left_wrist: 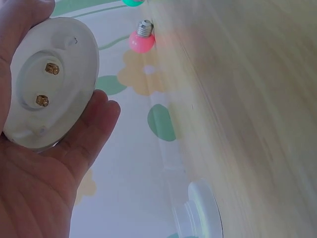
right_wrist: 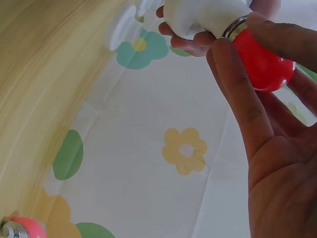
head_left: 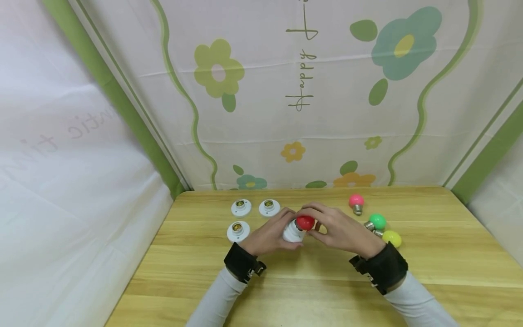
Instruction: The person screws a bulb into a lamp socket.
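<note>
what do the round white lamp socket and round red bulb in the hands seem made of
Round white lamp socket: probably satin plastic, from its smooth moulded look; shiny yellowish terminals suggest brass.
Round red bulb: glossy with highlights, glass or plastic unclear; its silvery base looks metallic.

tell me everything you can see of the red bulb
The red bulb has a round, shiny globe; glass or plastic, I can't tell. Its base looks like metal: a band of it shows at the mouth of the white socket, and how far in it sits can't be told. The bulb is tilted, base toward the socket, held off the table in the right hand's grip, fingers around the globe.
</note>
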{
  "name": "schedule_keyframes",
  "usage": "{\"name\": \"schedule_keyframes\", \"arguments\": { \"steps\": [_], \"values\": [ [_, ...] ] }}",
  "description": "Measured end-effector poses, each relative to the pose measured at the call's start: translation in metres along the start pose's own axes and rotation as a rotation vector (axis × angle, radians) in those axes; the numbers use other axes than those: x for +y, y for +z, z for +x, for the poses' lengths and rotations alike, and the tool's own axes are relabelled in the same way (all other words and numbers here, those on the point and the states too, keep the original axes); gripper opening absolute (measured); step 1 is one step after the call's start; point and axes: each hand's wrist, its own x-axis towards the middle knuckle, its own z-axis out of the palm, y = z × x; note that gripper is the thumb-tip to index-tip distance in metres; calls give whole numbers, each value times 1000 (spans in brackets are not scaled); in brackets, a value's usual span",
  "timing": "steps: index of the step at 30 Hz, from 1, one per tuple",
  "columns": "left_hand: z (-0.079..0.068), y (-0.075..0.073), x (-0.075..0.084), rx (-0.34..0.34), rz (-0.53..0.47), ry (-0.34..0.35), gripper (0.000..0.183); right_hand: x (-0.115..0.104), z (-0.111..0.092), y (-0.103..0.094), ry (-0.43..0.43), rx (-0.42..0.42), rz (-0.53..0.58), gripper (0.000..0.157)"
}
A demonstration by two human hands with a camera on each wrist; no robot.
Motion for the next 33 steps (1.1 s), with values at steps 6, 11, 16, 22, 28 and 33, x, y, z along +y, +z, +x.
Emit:
{"name": "schedule_keyframes", "arguments": {
  "steps": [6,11,16,22,28,33],
  "values": [
    [0,1,-1,2,-9,3,62,1,1,-2,3,-4,25,55],
    [0,1,0,5,4,21,61,1,0,-2,28,-5,27,53],
    [1,2,0,-1,18,24,58,0,-1,-2,52,5,-16,52],
    [1,2,1,-5,49,35,56,-1,-1,-2,86,11,-45,52],
    [1,2,1,1,73,59,56,-1,0,-1,75,18,-71,57],
    [1,2,0,-3,66,62,59,-1,1,-2,17,8,-52,61]
  ]
}}
